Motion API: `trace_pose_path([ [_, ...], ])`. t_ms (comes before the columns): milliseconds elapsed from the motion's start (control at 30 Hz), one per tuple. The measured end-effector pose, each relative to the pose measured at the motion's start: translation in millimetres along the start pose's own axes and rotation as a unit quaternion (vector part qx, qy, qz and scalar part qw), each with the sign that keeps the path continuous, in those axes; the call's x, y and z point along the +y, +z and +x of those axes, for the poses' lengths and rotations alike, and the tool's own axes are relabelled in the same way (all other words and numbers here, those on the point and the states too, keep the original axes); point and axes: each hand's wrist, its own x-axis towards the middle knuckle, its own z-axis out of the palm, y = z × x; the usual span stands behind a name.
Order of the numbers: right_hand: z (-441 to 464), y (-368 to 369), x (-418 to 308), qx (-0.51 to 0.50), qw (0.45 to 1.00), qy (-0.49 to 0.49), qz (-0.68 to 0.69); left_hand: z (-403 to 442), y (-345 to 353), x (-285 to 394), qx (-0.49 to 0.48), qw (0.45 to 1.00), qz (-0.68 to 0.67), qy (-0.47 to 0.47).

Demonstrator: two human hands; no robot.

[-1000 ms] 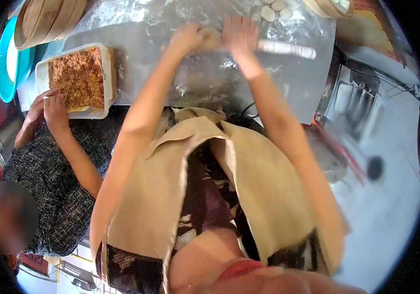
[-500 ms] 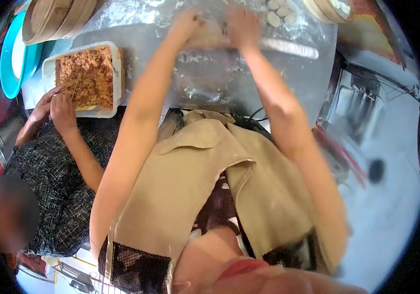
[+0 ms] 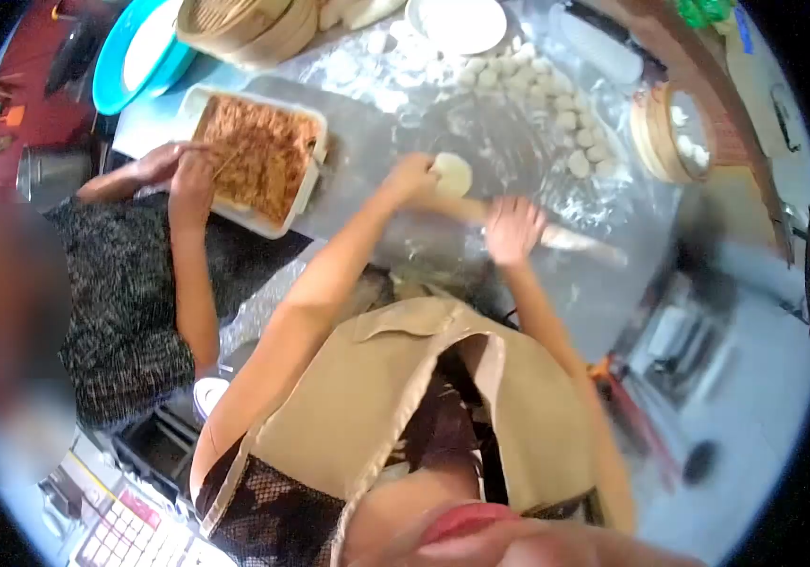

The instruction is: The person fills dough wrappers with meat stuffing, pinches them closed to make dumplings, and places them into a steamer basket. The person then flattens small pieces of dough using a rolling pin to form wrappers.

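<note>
A rolling pin point(image 3: 461, 207) lies slantwise on the floury metal table, its far right end pale with flour. My right hand point(image 3: 512, 231) rests over it, palm down with the fingers bent across the wood. Just above the pin's left end is a round, flat dough wrapper point(image 3: 452, 176). The fingers of my left hand point(image 3: 412, 178) are closed at the wrapper's left edge; the fingertips are partly blurred. Many small dough pieces point(image 3: 565, 104) sit beyond the wrapper, up and to the right.
To the left, a co-worker's hands point(image 3: 187, 175) are at a tub point(image 3: 322, 151) of reddish-brown filling. Behind it stand a turquoise basin point(image 3: 112, 80) and bamboo steamers point(image 3: 254, 38). A white plate point(image 3: 457, 24) lies at the back, another steamer point(image 3: 650, 132) at the right.
The view has shifted, so more of the table's far side shows. The wrapper is now visible beside my left hand. My right hand has moved along the pin, away from my left.
</note>
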Motion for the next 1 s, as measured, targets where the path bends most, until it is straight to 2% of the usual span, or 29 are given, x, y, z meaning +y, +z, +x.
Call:
trace_pose_path([
  [67,29,11,11,-0.2,0.978,0.029,-0.05,-10,21,26,0.007,1.0,-0.004,-0.029],
  [133,36,5,8,-0.162,0.986,0.02,-0.041,19,-8,56,-0.048,0.998,-0.005,-0.047],
  [167,43,-2,4,-0.123,0.992,0.017,-0.033,21,-16,56,-0.035,0.999,0.001,-0.039],
  [200,21,-6,5,-0.156,0.986,-0.021,-0.047,16,-13,48,-0.023,0.996,0.067,0.053],
  [233,-7,-9,11,-0.071,0.996,-0.043,-0.011,14,-9,41,-0.014,0.981,0.13,0.143],
  [267,-23,-11,20,0.014,0.998,-0.063,0.025,15,-11,31,-0.009,0.98,0.131,0.148],
  [300,-29,-16,33,0.013,0.998,-0.06,0.024,13,-13,15,0.03,0.996,-0.028,0.076],
  [333,-42,-21,47,-0.013,0.998,-0.054,0.012,3,-10,9,0.059,0.981,-0.184,-0.005],
  [367,-52,-21,59,-0.035,0.998,-0.048,0.003,1,-7,8,0.05,0.983,-0.179,-0.009],
  [400,-56,-19,69,-0.036,0.998,-0.045,0.006,-3,-17,21,0.25,0.964,-0.089,-0.009],
  [433,-58,-18,82,-0.014,0.999,-0.03,0.006,-4,-26,35,0.44,0.898,0.003,-0.008],
  [467,-58,-17,91,0.008,1.0,-0.015,0.005,3,-33,48,0.44,0.898,0.002,-0.008],
  [533,-63,-18,101,0.012,1.0,-0.003,-0.002,31,-32,70,0.301,0.949,-0.081,0.05],
  [567,-66,-19,104,0.019,1.0,0.005,-0.006,48,-25,75,0.295,0.951,-0.082,0.05],
  [633,-71,-14,108,-0.006,1.0,0.028,0.009,90,-18,83,0.376,0.924,-0.039,0.063],
  [700,-80,-11,111,0.036,0.999,0.019,0.008,112,-8,76,0.36,0.93,-0.017,0.075],
  [767,-81,-8,111,0.004,0.999,0.041,0.02,98,13,72,0.334,0.939,0.006,0.083],
  [833,-86,-2,113,0.02,0.998,0.053,0.033,56,39,85,0.254,0.954,-0.075,0.141],
  [867,-87,-1,114,0.014,0.997,0.065,0.026,36,53,94,0.187,0.969,-0.034,0.16],
  [900,-86,-1,115,0.014,0.998,0.059,0.029,22,63,103,0.175,0.97,-0.037,0.164],
  [967,-86,-1,115,0.011,0.998,0.056,0.031,4,67,123,0.109,0.987,-0.069,0.095],
  [1000,-86,-1,114,0.031,0.998,0.051,0.027,4,59,142,0.138,0.989,0.023,0.051],
])
